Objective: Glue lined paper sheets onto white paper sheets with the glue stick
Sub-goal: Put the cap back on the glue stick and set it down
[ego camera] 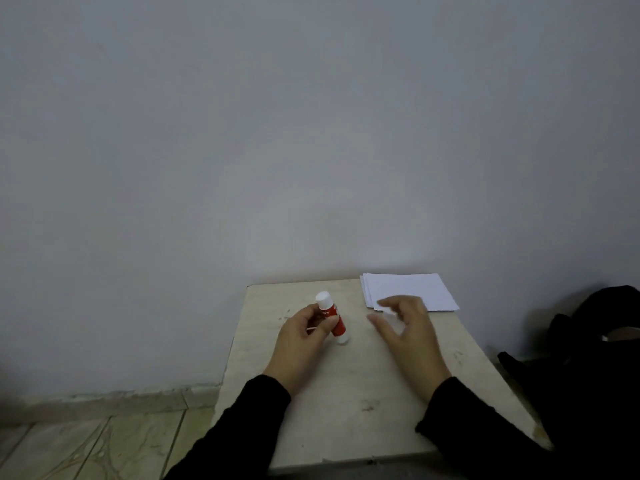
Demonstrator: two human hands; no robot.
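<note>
While the left hand (300,341) grips the capped glue stick (331,317) tilted above the bench (349,424), the right hand (405,327) hovers released, fingers loosely spread, apparently blurred, near the paper stack (415,289) at the far corner.

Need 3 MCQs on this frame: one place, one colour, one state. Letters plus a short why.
1. Where is the paper stack?
A. far right corner of the table
B. on the floor
C. under the left hand

2. The glue stick body is:
A. blue
B. red
C. green

3. The glue stick's cap is:
A. off, on the table
B. in the right hand
C. on

Answers: A, the stack lies by the wall beyond the right hand; B, red body with white ends; C, white cap sits on top, right hand holds nothing.
</note>
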